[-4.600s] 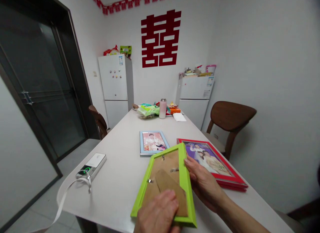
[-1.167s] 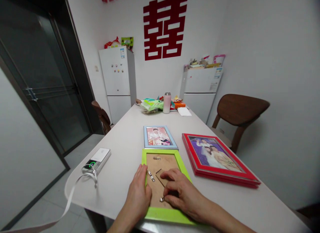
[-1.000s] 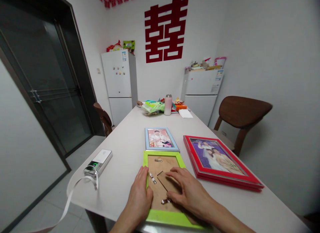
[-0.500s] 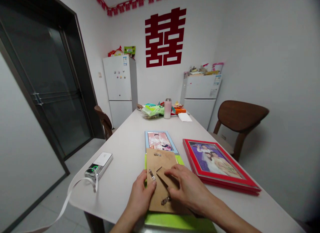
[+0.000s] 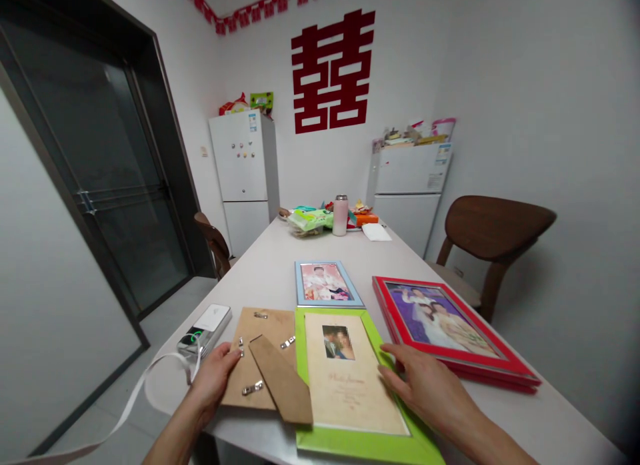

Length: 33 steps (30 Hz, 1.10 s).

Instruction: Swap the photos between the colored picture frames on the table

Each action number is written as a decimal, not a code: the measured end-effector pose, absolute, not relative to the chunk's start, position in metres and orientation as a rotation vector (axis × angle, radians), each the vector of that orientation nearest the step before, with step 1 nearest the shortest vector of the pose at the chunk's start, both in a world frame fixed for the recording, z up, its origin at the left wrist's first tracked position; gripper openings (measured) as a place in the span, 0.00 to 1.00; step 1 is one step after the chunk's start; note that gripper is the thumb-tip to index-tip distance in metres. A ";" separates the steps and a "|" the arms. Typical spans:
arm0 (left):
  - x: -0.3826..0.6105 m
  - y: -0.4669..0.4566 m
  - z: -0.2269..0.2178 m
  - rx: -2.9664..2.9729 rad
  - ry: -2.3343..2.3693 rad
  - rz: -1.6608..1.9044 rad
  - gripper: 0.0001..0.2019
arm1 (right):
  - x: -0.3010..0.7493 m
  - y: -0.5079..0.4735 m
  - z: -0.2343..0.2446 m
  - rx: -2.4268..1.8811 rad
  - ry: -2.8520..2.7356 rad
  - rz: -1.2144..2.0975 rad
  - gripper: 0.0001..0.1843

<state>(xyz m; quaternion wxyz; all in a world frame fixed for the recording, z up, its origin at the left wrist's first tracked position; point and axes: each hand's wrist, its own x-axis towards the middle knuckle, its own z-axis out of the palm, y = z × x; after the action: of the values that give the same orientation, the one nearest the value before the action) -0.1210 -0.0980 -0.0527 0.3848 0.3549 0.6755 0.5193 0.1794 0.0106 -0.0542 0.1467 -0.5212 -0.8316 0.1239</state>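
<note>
My left hand (image 5: 213,378) grips the left edge of a brown frame backing board (image 5: 275,325), thumb on top. Metal clips and a fold-out stand leg (image 5: 283,378) sit on the board, and the leg's lower end overlaps the left rim of a green picture frame (image 5: 370,445). Inside that frame lies a cream paper insert (image 5: 345,402) with a small couple photo and print. My right hand (image 5: 430,385) is at the frame's right side, fingers apart, fingertips close to the insert's edge; whether they touch it I cannot tell.
Beyond the green frame lies a blue picture frame (image 5: 300,285). Stacked red frames (image 5: 517,368) rest at the right. A power bank (image 5: 213,322) with a white cable is at the left. A pink bottle (image 5: 340,217) and green packages (image 5: 310,220) stand at the far end.
The backing board has moved from on top of the green frame to its left, in my left hand. The insert is now uncovered. My right hand has left the stand leg and shifted right.
</note>
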 end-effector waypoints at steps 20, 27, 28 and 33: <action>-0.109 -0.105 -0.065 1.802 2.524 0.878 0.18 | 0.173 0.011 -0.060 -1.535 -2.280 0.440 0.28; -0.034 -0.105 -0.060 1.993 1.996 1.089 0.21 | 0.170 0.002 -0.046 -1.238 -1.648 1.461 0.35; -0.022 -0.104 -0.058 2.014 1.880 1.087 0.23 | 0.169 -0.002 -0.041 -1.167 -1.548 1.572 0.36; 0.020 -0.096 -0.050 2.176 1.557 1.064 0.30 | 0.162 -0.017 -0.012 -0.966 -1.359 1.713 0.42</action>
<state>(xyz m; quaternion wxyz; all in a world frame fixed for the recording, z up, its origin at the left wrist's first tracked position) 0.0204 -0.0956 -0.0498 0.1304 0.7492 0.5361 0.3664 0.1617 -0.0165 -0.0124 0.3666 -0.3760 -0.5288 0.6668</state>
